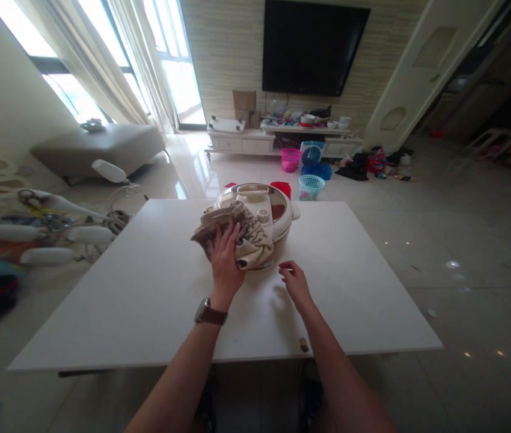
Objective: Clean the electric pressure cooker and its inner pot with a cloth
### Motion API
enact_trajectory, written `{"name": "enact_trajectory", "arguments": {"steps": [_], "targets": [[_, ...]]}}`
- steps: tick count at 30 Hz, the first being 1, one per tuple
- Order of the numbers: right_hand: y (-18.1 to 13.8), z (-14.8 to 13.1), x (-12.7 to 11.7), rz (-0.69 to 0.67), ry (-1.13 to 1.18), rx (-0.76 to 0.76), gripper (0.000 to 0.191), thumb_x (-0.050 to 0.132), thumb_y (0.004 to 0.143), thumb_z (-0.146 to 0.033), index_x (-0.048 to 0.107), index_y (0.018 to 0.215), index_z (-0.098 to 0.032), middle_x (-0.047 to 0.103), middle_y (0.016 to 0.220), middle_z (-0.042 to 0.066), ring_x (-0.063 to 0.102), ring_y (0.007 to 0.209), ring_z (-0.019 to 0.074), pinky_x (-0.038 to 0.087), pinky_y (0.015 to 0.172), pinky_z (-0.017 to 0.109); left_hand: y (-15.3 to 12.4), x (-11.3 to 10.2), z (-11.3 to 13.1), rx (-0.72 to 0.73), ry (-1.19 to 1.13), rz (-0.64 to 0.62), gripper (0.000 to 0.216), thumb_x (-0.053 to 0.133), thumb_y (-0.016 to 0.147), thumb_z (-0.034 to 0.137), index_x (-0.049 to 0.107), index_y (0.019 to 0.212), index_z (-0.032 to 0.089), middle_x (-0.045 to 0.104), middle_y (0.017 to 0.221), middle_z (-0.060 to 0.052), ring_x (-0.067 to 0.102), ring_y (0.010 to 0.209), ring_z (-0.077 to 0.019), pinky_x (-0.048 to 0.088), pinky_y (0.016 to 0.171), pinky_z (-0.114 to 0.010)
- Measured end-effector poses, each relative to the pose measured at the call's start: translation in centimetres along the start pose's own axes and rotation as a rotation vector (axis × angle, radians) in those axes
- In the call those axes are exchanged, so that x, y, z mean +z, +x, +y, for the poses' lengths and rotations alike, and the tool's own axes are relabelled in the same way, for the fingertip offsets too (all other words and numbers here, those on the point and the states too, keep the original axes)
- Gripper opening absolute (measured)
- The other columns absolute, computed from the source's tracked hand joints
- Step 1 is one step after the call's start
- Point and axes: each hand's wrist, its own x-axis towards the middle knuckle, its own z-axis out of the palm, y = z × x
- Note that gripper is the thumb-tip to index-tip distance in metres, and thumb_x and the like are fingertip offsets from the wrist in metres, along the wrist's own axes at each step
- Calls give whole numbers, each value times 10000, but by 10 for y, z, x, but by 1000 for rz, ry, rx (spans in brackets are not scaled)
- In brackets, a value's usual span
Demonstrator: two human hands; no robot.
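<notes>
A white and beige electric cooker (281, 204) with a shiny lid and a top handle stands at the far side of the white table. A beige cloth with dark patterning (258, 231) is bunched over its front left. My left hand (226, 255), with a watch on the wrist, holds this cloth against the cooker, fingers spread across it. To the right, my right hand (296, 284) hovers just off the cooker's lower front, its fingers loosely bent and apart with nothing in them. The cloth hides much of the cooker's front.
The white table (147, 313) has a small sticker (303, 344) at its front edge. Beyond it on the floor are a light blue basket (311, 187) and a pink basket (290, 160). A lamp with several white shades (50, 257) stands at the left.
</notes>
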Motion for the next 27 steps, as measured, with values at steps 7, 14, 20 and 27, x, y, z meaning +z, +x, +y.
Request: {"name": "enact_trajectory", "arguments": {"steps": [7, 14, 20, 27], "targets": [[0, -6, 0, -21, 46, -4, 199, 682, 702, -413, 728, 814, -255, 761, 966, 35, 665, 913, 222, 529, 816, 337, 56, 3, 13, -59, 13, 69, 381, 770, 876, 199, 766, 1253, 249, 669, 1492, -117, 364, 1602, -408, -37, 1332, -680], [-8, -11, -22, -43, 55, -20, 180, 667, 706, -407, 733, 769, -252, 737, 868, 26, 646, 864, 219, 523, 802, 333, 93, 0, 31, 41, 166, -145, 327, 689, 861, 125, 805, 1147, 235, 746, 1372, -121, 592, 1408, -388, 161, 1336, -620], [-14, -10, -44, -19, 103, 14, 210, 658, 697, -419, 742, 784, -248, 738, 874, 27, 651, 857, 213, 521, 768, 319, 91, -3, 24, -32, 140, -91, 286, 816, 807, 255, 818, 1093, 261, 739, 1399, -107, 485, 1513, -410, 11, 1348, -626], [-28, -26, -45, -80, 222, 33, 306, 677, 706, -469, 749, 903, -246, 757, 1016, 57, 693, 926, 230, 534, 737, 317, 36, 7, 18, -12, 43, 9, 459, 775, 832, 204, 771, 1289, 253, 605, 1587, -127, 341, 1630, -366, -3, 1362, -595]]}}
